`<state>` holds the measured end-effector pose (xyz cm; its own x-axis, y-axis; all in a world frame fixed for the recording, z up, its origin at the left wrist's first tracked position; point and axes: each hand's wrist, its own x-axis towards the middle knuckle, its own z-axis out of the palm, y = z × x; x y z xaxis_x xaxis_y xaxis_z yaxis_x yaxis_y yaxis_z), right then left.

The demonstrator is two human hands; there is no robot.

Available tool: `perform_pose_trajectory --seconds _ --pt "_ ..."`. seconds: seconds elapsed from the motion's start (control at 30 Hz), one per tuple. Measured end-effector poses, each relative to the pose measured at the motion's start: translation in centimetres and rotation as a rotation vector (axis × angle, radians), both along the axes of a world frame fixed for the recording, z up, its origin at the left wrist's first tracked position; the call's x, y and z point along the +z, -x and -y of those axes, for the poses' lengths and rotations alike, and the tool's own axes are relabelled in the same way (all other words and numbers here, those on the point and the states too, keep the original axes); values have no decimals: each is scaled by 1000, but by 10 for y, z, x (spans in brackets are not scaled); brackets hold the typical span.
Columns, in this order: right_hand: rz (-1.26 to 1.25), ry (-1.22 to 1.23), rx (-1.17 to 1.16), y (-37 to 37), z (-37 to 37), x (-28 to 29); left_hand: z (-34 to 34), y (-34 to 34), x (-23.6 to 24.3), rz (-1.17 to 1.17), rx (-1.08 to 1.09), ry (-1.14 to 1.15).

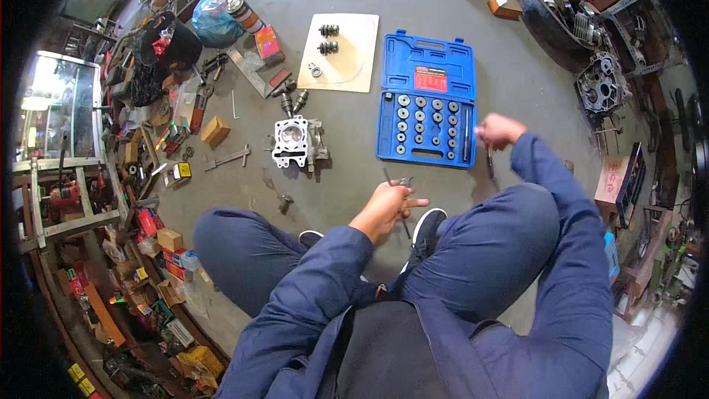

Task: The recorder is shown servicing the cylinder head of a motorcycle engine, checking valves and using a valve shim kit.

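My left hand (390, 207) is above the floor between my knees, fingers partly curled around a thin dark rod (405, 227) that sticks out above and below it. My right hand (501, 131), slightly blurred, is closed beside the right edge of an open blue tool case (426, 153). What its fingers hold, if anything, I cannot make out. Just below that hand is a short dark rod (490, 165). Rows of round metal bushings (420, 114) fill the case, with a long rod (466, 133) along its right side. A cylinder head (291, 140) rests on the floor to the left.
Beyond the cylinder head, a pale board (340, 74) carries two camshafts (329, 30) and a bearing ring (315, 70). A caliper-like tool (229, 158) and a small metal part (283, 202) lie left. Boxes and parts crowd the left; an engine casing (602, 85) stands right.
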<state>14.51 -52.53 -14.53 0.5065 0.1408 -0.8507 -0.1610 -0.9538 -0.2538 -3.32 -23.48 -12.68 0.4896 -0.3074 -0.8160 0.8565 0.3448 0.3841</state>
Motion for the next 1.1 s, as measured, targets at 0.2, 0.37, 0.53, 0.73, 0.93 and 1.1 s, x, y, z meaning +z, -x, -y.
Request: perform_pose_trajectory --seconds 0.2,0.37,0.53,0.73,0.93,1.1 --pt "575 186 -102 116 46 -116 -21 13 -52 -115 11 -9" --pt "1050 -15 -408 125 17 -83 -25 13 -70 -94 55 42" --pt "877 -884 -338 144 -84 -22 -22 14 -67 26 -124 -159" --pt "716 -1083 -44 153 -129 -43 -20 14 -77 132 -51 -194" --pt "1014 -1176 -61 163 -134 -61 -20 17 -76 150 -14 -179" --pt "1005 -1094 -54 156 -132 -54 -20 24 -84 116 118 -261"
